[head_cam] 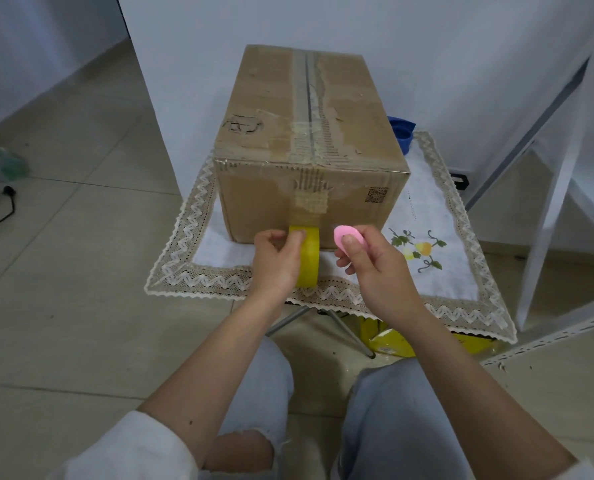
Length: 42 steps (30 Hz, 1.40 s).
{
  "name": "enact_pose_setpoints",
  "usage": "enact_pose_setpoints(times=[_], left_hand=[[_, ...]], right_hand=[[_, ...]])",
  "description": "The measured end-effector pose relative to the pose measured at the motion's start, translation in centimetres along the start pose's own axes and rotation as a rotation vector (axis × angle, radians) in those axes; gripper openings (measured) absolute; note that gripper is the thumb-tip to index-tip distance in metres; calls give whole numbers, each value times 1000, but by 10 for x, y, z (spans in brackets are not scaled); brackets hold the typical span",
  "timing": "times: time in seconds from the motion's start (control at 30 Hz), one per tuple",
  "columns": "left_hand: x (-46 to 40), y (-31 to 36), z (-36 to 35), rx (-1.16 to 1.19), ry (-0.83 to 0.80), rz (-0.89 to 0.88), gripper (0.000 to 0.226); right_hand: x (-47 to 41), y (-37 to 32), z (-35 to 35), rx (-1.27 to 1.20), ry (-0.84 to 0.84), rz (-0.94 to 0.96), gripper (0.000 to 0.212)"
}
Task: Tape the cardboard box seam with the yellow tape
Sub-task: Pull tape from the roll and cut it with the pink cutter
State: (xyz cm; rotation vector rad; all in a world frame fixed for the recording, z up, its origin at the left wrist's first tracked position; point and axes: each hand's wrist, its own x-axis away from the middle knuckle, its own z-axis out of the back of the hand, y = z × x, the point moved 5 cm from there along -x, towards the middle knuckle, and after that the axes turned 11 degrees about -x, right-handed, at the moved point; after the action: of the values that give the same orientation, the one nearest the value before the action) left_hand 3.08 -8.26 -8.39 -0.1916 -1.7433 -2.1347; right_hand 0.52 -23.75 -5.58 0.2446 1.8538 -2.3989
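Pale floor tiles (63,289) surround a small table with a lace-edged cloth (437,233) bearing the cardboard box (306,140). Against its near face, the left hand (278,261) grips the yellow tape roll (309,261). Just beside it, the right hand (375,268) pinches a small pink cutter (347,235).

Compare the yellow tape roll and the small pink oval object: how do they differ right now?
The yellow tape roll is a wide ring standing on edge, its top against the cardboard box's near face; the small pink oval object is flat and lifted off the cloth. The roll is clearly bigger. The left hand grips the roll; the right hand pinches the pink object. Both sit low in front of the box.
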Motion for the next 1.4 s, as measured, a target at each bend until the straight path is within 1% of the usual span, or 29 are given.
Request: enact_pose_setpoints(times=[0.1, 0.2, 0.23, 0.3, 0.43, 0.53, 0.63, 0.7, 0.8, 0.9, 1.03, 1.1, 1.23, 1.4], left_hand=[[3, 1, -3, -1, -32, 19, 36], [4, 3, -4, -51, -66, 20, 52], [6, 5, -4, -55, -81, 17, 50], [3, 4, -6, -55, -119, 19, 36], [12, 10, -7, -42, -168, -26, 34], [13, 12, -6, -26, -173, -29, 34], [10, 9, -6, -25, -173, -19, 32], [10, 7, -5, -2, -166, -3, 33], [13, 5, -6, 14, -180, 15, 35], [15, 5, -7, 25, -189, 4, 36], [14, 3, -7, 39, -187, -5, 36], [14, 3, -7, 50, -182, -10, 37], [16, 3, -6, 47, -169, 2, 40], [20, 7, -3, 30, -144, -19, 38]], right_hand=[[-5, -8, -1, 240, -9, 155, 20], [-11, -16, -7, 404, -30, 284, 21], [-13, -18, -8, 438, -42, 310, 23], [-18, -22, -10, 491, -66, 331, 29], [-24, -29, -14, 601, -97, 401, 38], [-26, -33, -15, 643, -88, 468, 40], [-28, -34, -15, 660, -81, 466, 31], [-29, -33, -15, 640, -83, 457, 27], [-30, -32, -15, 599, -62, 485, 29], [-30, -32, -13, 567, -38, 510, 23], [-30, -34, -14, 555, -67, 557, 19], [-30, -34, -16, 564, -80, 548, 21], [-32, -38, -22, 612, -109, 575, 31], [-33, -42, -31, 683, -150, 619, 36]])
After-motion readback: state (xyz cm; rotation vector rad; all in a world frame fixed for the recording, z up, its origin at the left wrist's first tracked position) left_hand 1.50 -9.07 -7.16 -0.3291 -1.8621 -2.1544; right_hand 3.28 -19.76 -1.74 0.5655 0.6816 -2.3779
